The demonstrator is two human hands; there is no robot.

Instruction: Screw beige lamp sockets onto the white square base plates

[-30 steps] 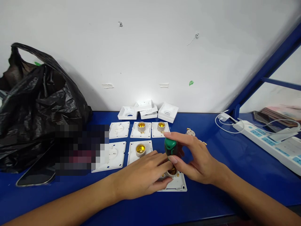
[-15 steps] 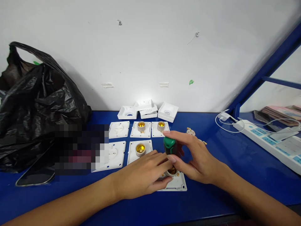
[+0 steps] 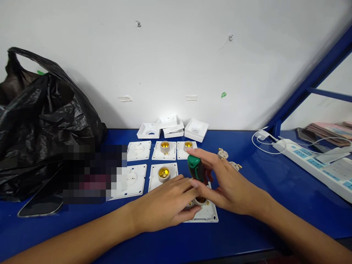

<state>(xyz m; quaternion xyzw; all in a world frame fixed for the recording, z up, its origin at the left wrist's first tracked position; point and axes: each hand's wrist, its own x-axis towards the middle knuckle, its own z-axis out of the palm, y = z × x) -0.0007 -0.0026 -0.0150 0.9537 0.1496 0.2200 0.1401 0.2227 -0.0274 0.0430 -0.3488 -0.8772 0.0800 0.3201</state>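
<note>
A white square lamp-holder plate [image 3: 206,213] with a brass socket [image 3: 200,201] lies on the blue bench in front of me. My left hand [image 3: 165,205] rests on this plate, fingers curled round the socket. My right hand [image 3: 228,185] pinches a green-and-black screwdriver handle [image 3: 195,168] that stands over the socket, tilted to the left. The screwdriver's tip is hidden between my fingers.
Five more white plates [image 3: 164,172] lie in two rows behind, three with brass sockets. White covers [image 3: 196,129] stand by the wall. Loose sockets [image 3: 223,154] lie right. A black plastic bag [image 3: 41,121], a phone [image 3: 41,200] and a power strip [image 3: 324,168] flank the bench.
The screwdriver handle has tilted and shifted a little to the left in my right hand. My left hand has stayed on the plate.
</note>
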